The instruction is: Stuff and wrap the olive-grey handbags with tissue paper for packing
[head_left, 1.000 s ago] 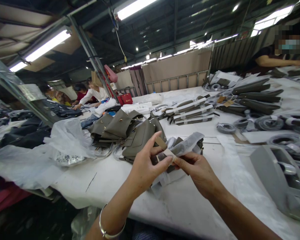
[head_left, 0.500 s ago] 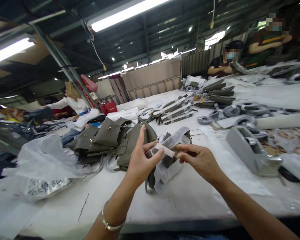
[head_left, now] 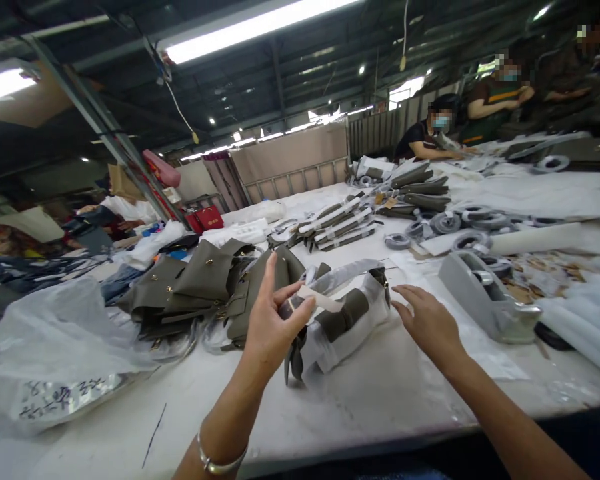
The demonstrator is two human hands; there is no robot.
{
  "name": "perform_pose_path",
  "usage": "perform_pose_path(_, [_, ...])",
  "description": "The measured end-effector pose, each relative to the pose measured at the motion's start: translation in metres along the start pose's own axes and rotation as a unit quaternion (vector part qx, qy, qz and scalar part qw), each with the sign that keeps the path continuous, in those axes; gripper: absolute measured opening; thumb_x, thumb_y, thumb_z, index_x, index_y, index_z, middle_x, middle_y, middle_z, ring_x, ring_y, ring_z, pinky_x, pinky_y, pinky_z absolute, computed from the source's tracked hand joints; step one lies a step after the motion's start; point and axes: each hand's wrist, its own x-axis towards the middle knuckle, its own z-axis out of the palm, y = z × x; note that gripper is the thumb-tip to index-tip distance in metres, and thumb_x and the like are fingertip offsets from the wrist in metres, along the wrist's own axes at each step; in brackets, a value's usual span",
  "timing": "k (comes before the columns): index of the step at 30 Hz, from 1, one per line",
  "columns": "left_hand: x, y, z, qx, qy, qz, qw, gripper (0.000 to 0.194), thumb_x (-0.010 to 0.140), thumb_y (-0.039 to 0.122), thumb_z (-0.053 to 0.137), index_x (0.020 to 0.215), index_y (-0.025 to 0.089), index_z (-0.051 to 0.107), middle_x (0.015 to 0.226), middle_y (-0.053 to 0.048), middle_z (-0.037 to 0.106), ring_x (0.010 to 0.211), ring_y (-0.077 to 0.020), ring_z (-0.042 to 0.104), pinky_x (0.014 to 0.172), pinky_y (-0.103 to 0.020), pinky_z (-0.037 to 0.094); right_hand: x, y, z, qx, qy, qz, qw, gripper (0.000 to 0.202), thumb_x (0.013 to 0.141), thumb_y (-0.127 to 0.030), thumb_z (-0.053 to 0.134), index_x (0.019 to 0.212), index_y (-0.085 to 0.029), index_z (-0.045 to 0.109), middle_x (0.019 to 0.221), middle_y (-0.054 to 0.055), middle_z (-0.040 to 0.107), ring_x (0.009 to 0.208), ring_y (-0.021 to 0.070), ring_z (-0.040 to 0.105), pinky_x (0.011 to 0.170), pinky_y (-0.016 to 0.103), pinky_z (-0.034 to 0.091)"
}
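Watching from far off through the head cam, so going left to right: I get a cloudy plastic bag [head_left: 70, 327] first, then a heap of olive bags [head_left: 200, 277] on the white table [head_left: 180, 413]. Next up is the left hand [head_left: 265, 323], index finger pointing up, thumb and the other fingers closed on a pale strip [head_left: 325, 300]. The strip sticks out to the right of that grip, long way roughly sideways with a bit of a droop at its free end. Just past and beneath it sits the wrapped olive piece [head_left: 353, 310], between my two hands, slanting from low near the left one up to the right. I'd say that slant is the bit that matters here: its upper right end is just beside the right hand [head_left: 433, 327], which has thumb and fingers parted a little and nothing I can see in between. Can't tell if those fingertips touch it. The left is clearly nearer the strip. Further right there's a grey dispenser [head_left: 473, 293], well apart from the strip.
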Motion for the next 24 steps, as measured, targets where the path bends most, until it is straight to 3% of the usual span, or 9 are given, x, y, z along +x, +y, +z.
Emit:
perform_pose_path(3, [-0.004, 0.001, 0.004, 0.031, 0.036, -0.007, 0.999, 0.099, 0.077, 0.036, 0.077, 0.155, 0.034, 0.016, 0.112, -0.005, 0.074, 0.082, -0.0141, 0.067, 0.075, -0.024, 0.053, -0.007, -0.040, -0.004, 0.184, -0.109, 0.032, 0.976, 0.032, 0.090, -0.046, 0.059, 0.107, -0.024, 0.075, 0.102, 0.009, 0.075, 0.089, 0.0277, 0.069, 0.085, 0.044, 0.054])
perform_pose_path(5, [-0.007, 0.003, 0.008, 0.061, 0.047, -0.004, 0.997, 0.098, 0.078, 0.036, 0.077, 0.155, 0.034, 0.016, 0.113, -0.004, 0.073, 0.077, -0.0127, 0.066, 0.072, -0.024, 0.052, -0.013, -0.070, -0.009, 0.338, -0.188, 0.091, 0.918, 0.038, 0.088, -0.050, 0.063, 0.116, -0.025, 0.072, 0.104, 0.007, 0.075, 0.087, 0.0252, 0.071, 0.084, 0.043, 0.056])
perform_pose_path(7, [-0.011, 0.005, 0.013, 0.090, 0.048, 0.001, 0.995, 0.096, 0.079, 0.036, 0.075, 0.155, 0.035, 0.017, 0.114, -0.003, 0.073, 0.072, -0.0118, 0.064, 0.070, -0.024, 0.051, -0.018, -0.092, -0.012, 0.465, -0.228, 0.143, 0.844, 0.045, 0.086, -0.050, 0.067, 0.124, -0.026, 0.068, 0.116, 0.007, 0.072, 0.095, 0.0248, 0.070, 0.091, 0.043, 0.055])
perform_pose_path(10, [-0.017, 0.006, 0.021, 0.123, 0.059, 0.004, 0.991, 0.090, 0.080, 0.036, 0.074, 0.154, 0.035, 0.022, 0.116, -0.003, 0.073, 0.074, -0.0135, 0.066, 0.072, -0.026, 0.051, -0.020, -0.108, -0.014, 0.589, -0.256, 0.194, 0.742, 0.044, 0.085, -0.047, 0.071, 0.123, -0.024, 0.069, 0.123, 0.007, 0.069, 0.105, 0.0242, 0.068, 0.101, 0.044, 0.050])
perform_pose_path(13, [-0.024, 0.007, 0.031, 0.137, 0.066, 0.010, 0.988, 0.086, 0.079, 0.034, 0.074, 0.152, 0.033, 0.028, 0.116, -0.004, 0.073, 0.093, -0.0187, 0.070, 0.084, -0.029, 0.052, -0.019, -0.116, -0.016, 0.658, -0.279, 0.190, 0.673, 0.037, 0.087, -0.043, 0.070, 0.119, -0.025, 0.071, 0.124, 0.008, 0.068, 0.112, 0.0237, 0.064, 0.104, 0.042, 0.047])
perform_pose_path(15, [-0.028, 0.007, 0.037, 0.141, 0.051, 0.017, 0.988, 0.080, 0.080, 0.033, 0.074, 0.150, 0.032, 0.034, 0.117, -0.004, 0.073, 0.104, -0.0207, 0.068, 0.090, -0.031, 0.051, -0.019, -0.120, -0.018, 0.676, -0.281, 0.181, 0.656, 0.035, 0.088, -0.042, 0.069, 0.118, -0.026, 0.071, 0.123, 0.007, 0.068, 0.114, 0.0242, 0.062, 0.104, 0.042, 0.046])
perform_pose_path(20, [-0.034, 0.009, 0.043, 0.166, 0.016, 0.041, 0.985, 0.047, 0.084, 0.032, 0.069, 0.130, 0.029, 0.061, 0.124, -0.005, 0.070, 0.109, -0.0221, 0.067, 0.097, -0.034, 0.050, -0.021, -0.121, -0.016, 0.679, -0.274, 0.183, 0.656, 0.028, 0.089, -0.041, 0.068, 0.110, -0.024, 0.074, 0.113, 0.006, 0.072, 0.108, 0.0223, 0.063, 0.105, 0.038, 0.043])
perform_pose_path(24, [-0.035, 0.012, 0.042, 0.174, 0.009, 0.075, 0.982, 0.038, 0.087, 0.029, 0.066, 0.125, 0.026, 0.066, 0.125, -0.006, 0.069, 0.113, -0.0236, 0.064, 0.101, -0.037, 0.049, -0.023, -0.118, -0.014, 0.677, -0.302, 0.184, 0.646, 0.028, 0.089, -0.045, 0.066, 0.106, -0.024, 0.074, 0.109, 0.006, 0.072, 0.105, 0.0217, 0.063, 0.102, 0.036, 0.044])
